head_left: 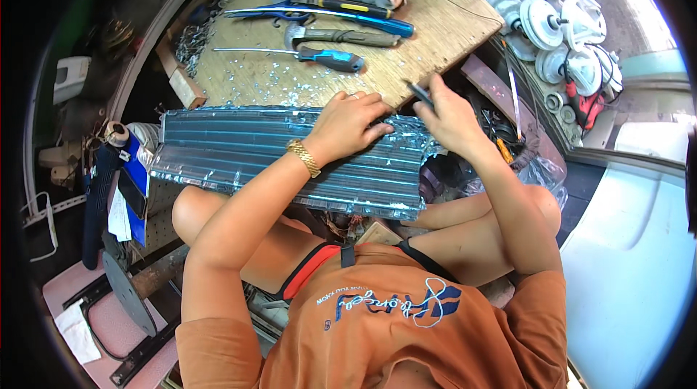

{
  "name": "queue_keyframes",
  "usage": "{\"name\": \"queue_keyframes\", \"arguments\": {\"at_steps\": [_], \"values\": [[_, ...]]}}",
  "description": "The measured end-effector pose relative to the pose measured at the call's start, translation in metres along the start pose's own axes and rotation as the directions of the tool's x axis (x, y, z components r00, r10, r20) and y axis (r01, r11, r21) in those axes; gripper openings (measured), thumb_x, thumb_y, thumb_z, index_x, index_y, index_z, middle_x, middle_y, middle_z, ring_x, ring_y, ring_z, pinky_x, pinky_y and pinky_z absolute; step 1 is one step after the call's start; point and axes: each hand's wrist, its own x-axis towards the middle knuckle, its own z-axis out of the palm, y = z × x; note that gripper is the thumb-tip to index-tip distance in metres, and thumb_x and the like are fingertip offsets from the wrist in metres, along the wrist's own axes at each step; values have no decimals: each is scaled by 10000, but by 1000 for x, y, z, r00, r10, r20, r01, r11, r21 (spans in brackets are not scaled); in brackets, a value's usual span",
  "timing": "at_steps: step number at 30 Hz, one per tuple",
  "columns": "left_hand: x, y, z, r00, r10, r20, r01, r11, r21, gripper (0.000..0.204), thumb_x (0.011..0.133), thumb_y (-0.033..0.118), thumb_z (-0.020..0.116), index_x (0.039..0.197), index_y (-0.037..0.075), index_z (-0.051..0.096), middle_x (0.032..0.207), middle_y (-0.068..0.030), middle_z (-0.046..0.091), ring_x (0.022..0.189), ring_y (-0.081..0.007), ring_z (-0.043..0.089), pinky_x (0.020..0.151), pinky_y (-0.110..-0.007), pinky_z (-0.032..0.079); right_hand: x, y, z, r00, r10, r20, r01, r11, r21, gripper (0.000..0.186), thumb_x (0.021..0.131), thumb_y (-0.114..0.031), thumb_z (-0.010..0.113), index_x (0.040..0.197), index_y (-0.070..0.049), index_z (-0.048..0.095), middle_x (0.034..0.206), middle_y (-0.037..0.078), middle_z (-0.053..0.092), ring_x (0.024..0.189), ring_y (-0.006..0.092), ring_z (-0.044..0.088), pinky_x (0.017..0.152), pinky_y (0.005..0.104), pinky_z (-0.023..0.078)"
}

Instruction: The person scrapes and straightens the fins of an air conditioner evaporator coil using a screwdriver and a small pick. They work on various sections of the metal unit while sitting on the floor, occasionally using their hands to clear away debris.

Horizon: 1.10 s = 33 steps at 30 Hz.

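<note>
A long, ribbed metal radiator core (pixel 239 146) rests across my lap, its far edge against the wooden board. My left hand (pixel 350 125), with a gold watch at the wrist, lies on the core near its right end, fingers stretched toward the right and thumb apart. Beyond the core's torn far right corner, my right hand (pixel 449 119) is closed around a short dark tool with a narrow tip (pixel 421 93). That tip points away to the left, over the board's edge. Most of the tool's shape is hidden by my fingers, so its kind is unclear.
On the wooden board (pixel 247 73) lie metal crumbs, a blue-handled screwdriver (pixel 334 59), a hammer (pixel 348 37) and other tools. White plastic wheels (pixel 541 22) pile up at the far right. A white panel (pixel 624 236) stands right; a metal flange (pixel 129 295) sits left.
</note>
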Motion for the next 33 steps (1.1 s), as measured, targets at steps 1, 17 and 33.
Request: {"name": "queue_keyframes", "arguments": {"at_steps": [1,17,33], "values": [[-1,1,-1,1000,-12,10,11,1000,21,322,959,409,708,1141,144,725,1093,-48,686,1056,-255,665,862,-427,456,6,-5,-5,1000,21,-6,-20,999,33,274,977,-139,618,1181,-17,483,1036,271,666,1009,481,678,838,531,528],[-4,-10,1,999,-34,-2,33,999,-33,329,1030,391,615,1198,131,729,1242,-51,703,1233,-245,608,966,-471,421,155,-103,69,880,-474,21,412,741,-531,463,889,-421,777,1240,-129,702,1186,82,734,1154,331,643,880,519,537],[-16,58,-19,879,164,-448,-200,979,-34,863,852,434,797,1574,129,435,1560,-106,438,1510,-316,357,1242,-559,215,-73,-33,-172,932,193,305,-197,980,-18,370,971,-194,700,1269,25,724,946,102,728,793,130,609,741,336,526]]}}
